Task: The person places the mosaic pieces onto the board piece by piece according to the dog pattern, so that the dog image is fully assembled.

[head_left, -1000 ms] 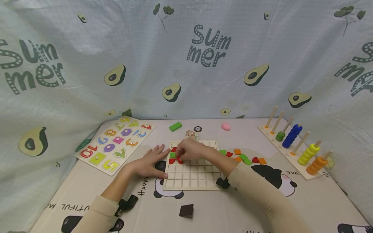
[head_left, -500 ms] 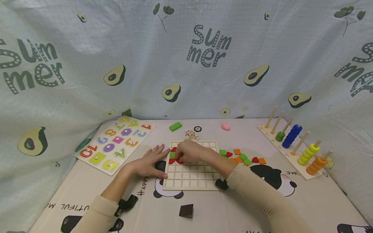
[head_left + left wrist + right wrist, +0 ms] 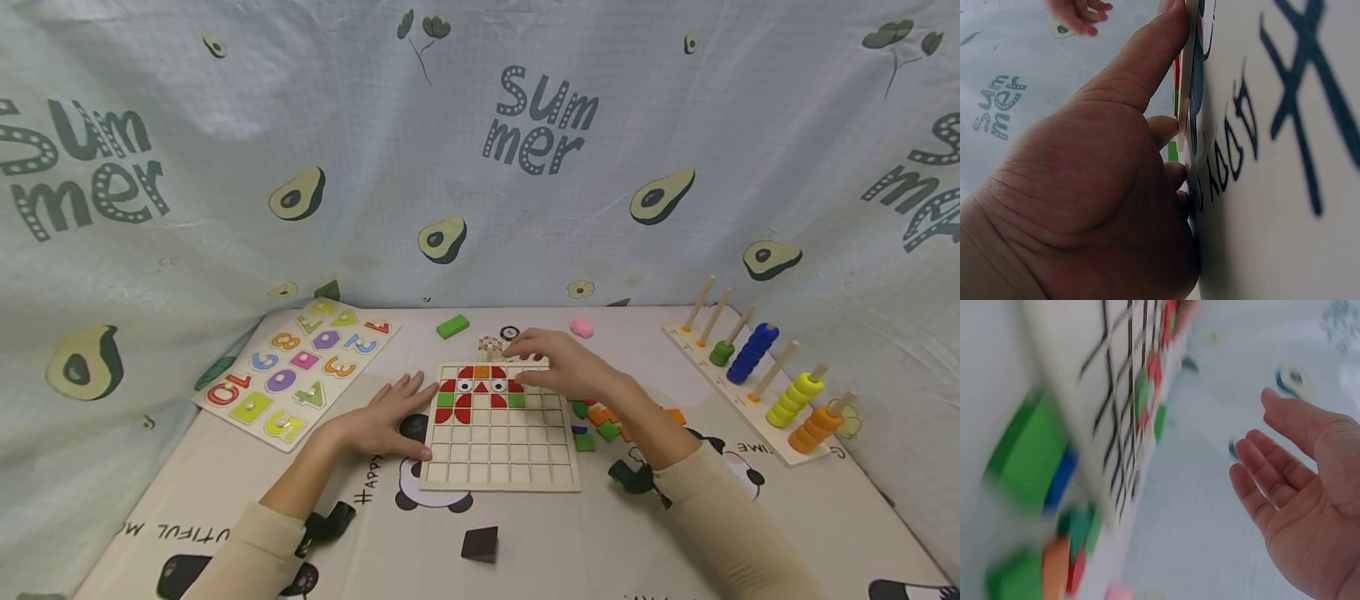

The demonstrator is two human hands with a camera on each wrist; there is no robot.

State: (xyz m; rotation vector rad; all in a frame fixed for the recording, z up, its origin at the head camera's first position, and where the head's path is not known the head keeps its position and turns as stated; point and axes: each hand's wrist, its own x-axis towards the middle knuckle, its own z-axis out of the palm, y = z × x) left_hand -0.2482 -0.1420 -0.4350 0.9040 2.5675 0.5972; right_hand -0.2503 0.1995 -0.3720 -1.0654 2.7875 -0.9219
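Observation:
A wooden grid board (image 3: pixel 498 454) lies on the table, its upper left rows filled with small tiles: rounded red pieces (image 3: pixel 462 408), green squares (image 3: pixel 516 400), an orange square (image 3: pixel 481 372) and two eye tiles (image 3: pixel 465 386). My left hand (image 3: pixel 378 421) rests beside the board with fingers spread, its thumb at the left edge. In the left wrist view that thumb (image 3: pixel 1147 59) meets the board's side. My right hand (image 3: pixel 566 367) hovers over the upper right of the board. In the right wrist view the right hand (image 3: pixel 1310 494) has parted fingers and holds nothing.
Loose tiles (image 3: pixel 607 430) lie right of the board. A number puzzle board (image 3: pixel 300 375) sits at left, a peg stacker with coloured beads (image 3: pixel 750 354) at right. Behind are a green block (image 3: pixel 452 326), a patterned card (image 3: pixel 491 346) and a pink piece (image 3: pixel 582 327). A dark folded piece (image 3: pixel 480 543) stands in front.
My right hand has left the red pieces at the board's left side and moved right and up, uncovering the tiles in the upper rows. The left hand stays in place.

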